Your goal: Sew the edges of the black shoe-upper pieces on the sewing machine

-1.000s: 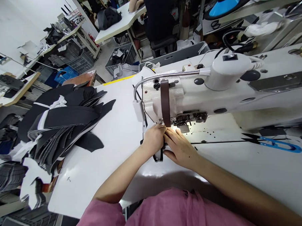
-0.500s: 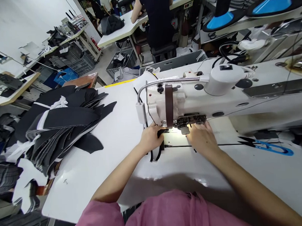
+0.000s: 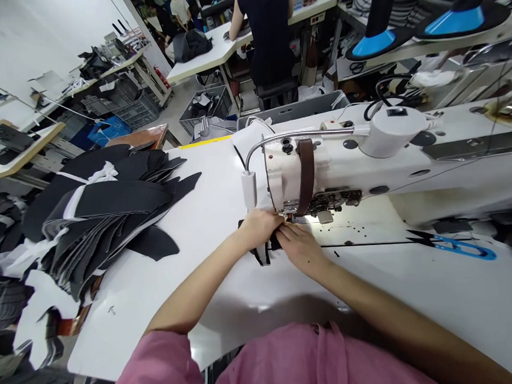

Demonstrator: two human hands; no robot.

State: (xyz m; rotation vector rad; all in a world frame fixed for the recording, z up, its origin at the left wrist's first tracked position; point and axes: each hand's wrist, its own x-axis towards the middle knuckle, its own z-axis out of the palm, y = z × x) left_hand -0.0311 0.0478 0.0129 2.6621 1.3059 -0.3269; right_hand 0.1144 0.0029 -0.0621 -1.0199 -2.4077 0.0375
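My left hand (image 3: 261,227) is closed on a small piece of black fabric (image 3: 276,243) left of the needle area of a white sewing machine (image 3: 285,176). Narrow black strips of this piece hang toward me below the fingers. My right hand (image 3: 301,248) lies close beside it, its fingertips pinched together at the same fabric and almost meeting the left fingers. Both hands cover most of the piece, and the presser foot is partly hidden. A brown strap (image 3: 306,175) hangs down the machine's front.
Blue-handled thread snips (image 3: 464,246) lie on the right of the white table (image 3: 159,315). Tied stacks of black cut pieces (image 3: 112,204) fill the left side. A small lamp (image 3: 249,189) hangs beside the machine head. A person (image 3: 266,36) sits at a bench beyond.
My right hand has moved left from the right side of the needle area to the fabric beside my left hand. The view has shifted slightly, and the machine appears farther right.
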